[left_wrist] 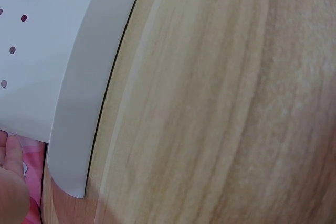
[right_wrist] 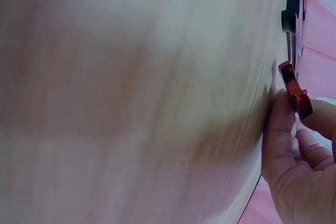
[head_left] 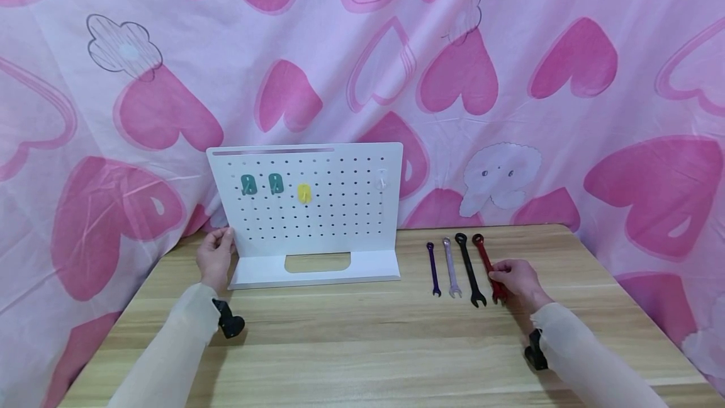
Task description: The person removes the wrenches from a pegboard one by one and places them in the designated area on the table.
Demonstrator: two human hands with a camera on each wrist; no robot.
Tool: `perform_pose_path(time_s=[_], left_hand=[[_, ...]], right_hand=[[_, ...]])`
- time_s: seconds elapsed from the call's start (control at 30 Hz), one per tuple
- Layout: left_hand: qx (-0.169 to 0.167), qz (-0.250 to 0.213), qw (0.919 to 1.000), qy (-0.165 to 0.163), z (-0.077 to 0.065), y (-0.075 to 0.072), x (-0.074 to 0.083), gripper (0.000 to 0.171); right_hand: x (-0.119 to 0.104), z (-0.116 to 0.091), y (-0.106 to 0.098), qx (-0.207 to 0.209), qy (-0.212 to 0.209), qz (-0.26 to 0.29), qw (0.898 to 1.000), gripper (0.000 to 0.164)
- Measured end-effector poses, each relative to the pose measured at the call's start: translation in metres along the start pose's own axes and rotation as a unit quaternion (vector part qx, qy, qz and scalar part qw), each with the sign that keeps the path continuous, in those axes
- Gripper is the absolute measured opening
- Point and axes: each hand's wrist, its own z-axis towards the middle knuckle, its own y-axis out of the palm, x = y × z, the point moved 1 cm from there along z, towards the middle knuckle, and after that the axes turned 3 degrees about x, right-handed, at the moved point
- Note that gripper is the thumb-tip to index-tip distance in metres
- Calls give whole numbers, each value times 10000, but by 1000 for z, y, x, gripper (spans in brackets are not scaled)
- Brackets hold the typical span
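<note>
A white pegboard (head_left: 340, 206) stands upright on its base at the back of the table. My left hand (head_left: 215, 259) holds its left edge; in the left wrist view, the fingertips (left_wrist: 14, 153) lie at that edge, partly cut off by the frame. Over on the right, my right hand (head_left: 518, 277) pinches a red combination wrench (head_left: 485, 255) between thumb and fingers, near its open end (right_wrist: 302, 103). Left of it lie a black wrench (head_left: 467, 263), a silver wrench (head_left: 450, 263) and a small dark purple wrench (head_left: 433, 269), roughly side by side.
Two green hooks (head_left: 275, 184), a yellow hook (head_left: 304, 193) and a clear hook (head_left: 382, 180) are on the pegboard. A pink heart-patterned curtain (head_left: 362, 49) hangs behind the wooden table (head_left: 362, 339). The board's base has a cut-out slot.
</note>
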Motion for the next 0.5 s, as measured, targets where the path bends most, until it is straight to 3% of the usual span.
perform_pose_path(time_s=[0.27, 0.5], left_hand=[[-27, -86, 9999, 45, 2, -1, -1, 23], [-53, 19, 10000, -59, 0, -1, 0, 30]], right_hand=[[1, 1, 1, -8, 293, 177, 9994, 26], [1, 0, 2, 17, 452, 208, 9988, 27]])
